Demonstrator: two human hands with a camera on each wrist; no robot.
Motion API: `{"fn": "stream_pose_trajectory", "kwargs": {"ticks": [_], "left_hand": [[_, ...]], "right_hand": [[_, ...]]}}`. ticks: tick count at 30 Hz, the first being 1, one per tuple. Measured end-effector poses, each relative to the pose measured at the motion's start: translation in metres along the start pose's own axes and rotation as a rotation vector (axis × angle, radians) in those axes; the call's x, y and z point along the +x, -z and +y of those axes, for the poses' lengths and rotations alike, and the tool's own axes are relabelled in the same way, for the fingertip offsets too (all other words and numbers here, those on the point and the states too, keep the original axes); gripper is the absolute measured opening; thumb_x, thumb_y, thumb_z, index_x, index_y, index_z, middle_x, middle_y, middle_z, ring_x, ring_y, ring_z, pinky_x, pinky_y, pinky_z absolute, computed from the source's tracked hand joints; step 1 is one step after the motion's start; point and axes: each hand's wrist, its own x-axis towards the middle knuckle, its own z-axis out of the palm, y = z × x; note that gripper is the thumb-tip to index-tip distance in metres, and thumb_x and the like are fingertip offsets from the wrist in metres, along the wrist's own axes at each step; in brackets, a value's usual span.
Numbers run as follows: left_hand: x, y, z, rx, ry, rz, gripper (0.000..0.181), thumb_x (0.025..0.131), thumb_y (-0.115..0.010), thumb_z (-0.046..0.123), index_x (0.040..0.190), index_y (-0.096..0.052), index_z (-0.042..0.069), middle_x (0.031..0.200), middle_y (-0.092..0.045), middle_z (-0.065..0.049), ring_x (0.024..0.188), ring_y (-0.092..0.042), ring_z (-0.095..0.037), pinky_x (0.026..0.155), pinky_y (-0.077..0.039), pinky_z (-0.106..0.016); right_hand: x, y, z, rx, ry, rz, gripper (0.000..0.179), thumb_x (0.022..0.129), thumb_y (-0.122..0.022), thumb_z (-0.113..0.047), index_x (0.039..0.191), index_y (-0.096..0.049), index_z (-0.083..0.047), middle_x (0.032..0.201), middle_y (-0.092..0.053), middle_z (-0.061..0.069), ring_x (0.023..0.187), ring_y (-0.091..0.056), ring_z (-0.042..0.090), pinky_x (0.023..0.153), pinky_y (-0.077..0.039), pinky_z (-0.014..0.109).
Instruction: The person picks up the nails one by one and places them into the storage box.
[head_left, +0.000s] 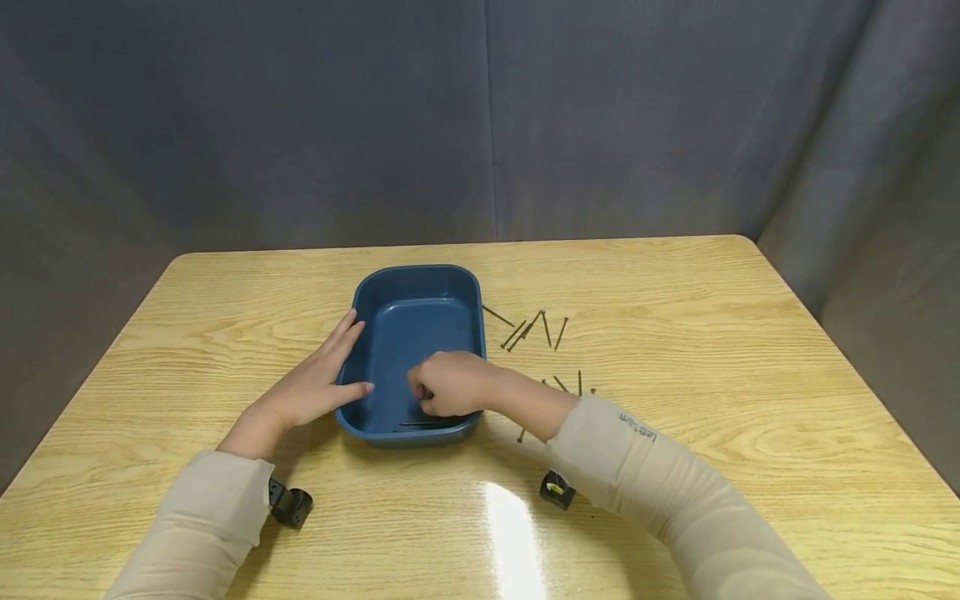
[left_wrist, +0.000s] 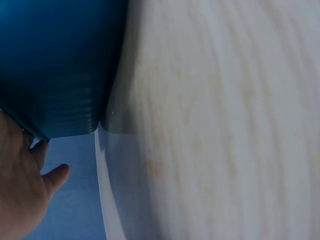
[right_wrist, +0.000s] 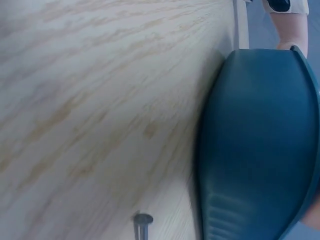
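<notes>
A deep blue plastic bin (head_left: 420, 333) stands on the table, its wall (left_wrist: 55, 65) large in the left wrist view. My left hand (head_left: 318, 383) rests at its left rim, fingers fairly straight and thumb spread over the edge. Inside the bin, low at the near right, is my right hand (head_left: 453, 383) with its fingers curled; whether they hold a nail I cannot tell. A few dark nails (head_left: 427, 424) lie along the bin's near end, just below that hand. In the right wrist view the bin's wall (right_wrist: 255, 145) hides most of the right hand.
Several loose nails (head_left: 547, 329) are scattered on the table right of the bin. More nails (head_left: 580, 383) lie nearer, partly behind the right forearm. One nail's head (right_wrist: 143, 219) shows close to the bin in the right wrist view. A grey curtain (head_left: 480, 125) hangs behind the table.
</notes>
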Motion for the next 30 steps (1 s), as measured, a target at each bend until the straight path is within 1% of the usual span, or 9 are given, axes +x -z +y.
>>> {"fn": "stream_pose_trajectory", "kwargs": {"ticks": [8,13,20,30], "left_hand": [[0.001,-0.001,-0.002,0.006,-0.011,0.007,0.081,0.082,-0.053,0.036,0.140,-0.004,0.009,0.143,0.013,0.003,0.128,-0.005,-0.029,0.094,-0.018,-0.054],[0.000,-0.002,-0.002,0.006,-0.012,0.011,0.081,0.082,-0.054,0.036,0.139,-0.004,0.008,0.143,0.013,0.003,0.128,-0.005,-0.030,0.094,-0.019,-0.054],[0.001,-0.002,-0.001,-0.004,-0.009,0.008,0.081,0.082,-0.054,0.035,0.140,-0.003,0.009,0.143,0.013,0.004,0.128,-0.005,-0.030,0.093,-0.019,-0.055],[0.001,-0.002,-0.002,-0.001,-0.009,0.010,0.081,0.082,-0.054,0.035,0.140,-0.003,0.011,0.143,0.013,0.005,0.128,-0.006,-0.030,0.093,-0.019,-0.055]], "right_hand": [[-0.010,0.000,0.003,0.034,0.030,0.069,0.005,0.080,-0.055,-0.013,0.081,-0.059,-0.010,0.067,-0.051,-0.007,0.060,-0.046,0.007,0.055,-0.037,0.020],[-0.015,0.000,0.005,0.058,0.052,0.115,0.006,0.080,-0.055,-0.011,0.081,-0.060,-0.010,0.071,-0.053,-0.006,0.062,-0.048,0.006,0.057,-0.038,0.020],[-0.022,0.000,0.008,0.071,0.046,0.175,0.004,0.080,-0.055,-0.012,0.076,-0.056,-0.012,0.070,-0.050,-0.008,0.063,-0.045,0.007,0.057,-0.037,0.020],[-0.033,0.004,0.010,0.117,0.051,0.225,0.004,0.081,-0.054,-0.011,0.078,-0.057,-0.011,0.073,-0.052,-0.005,0.064,-0.047,0.007,0.058,-0.038,0.019]]}}
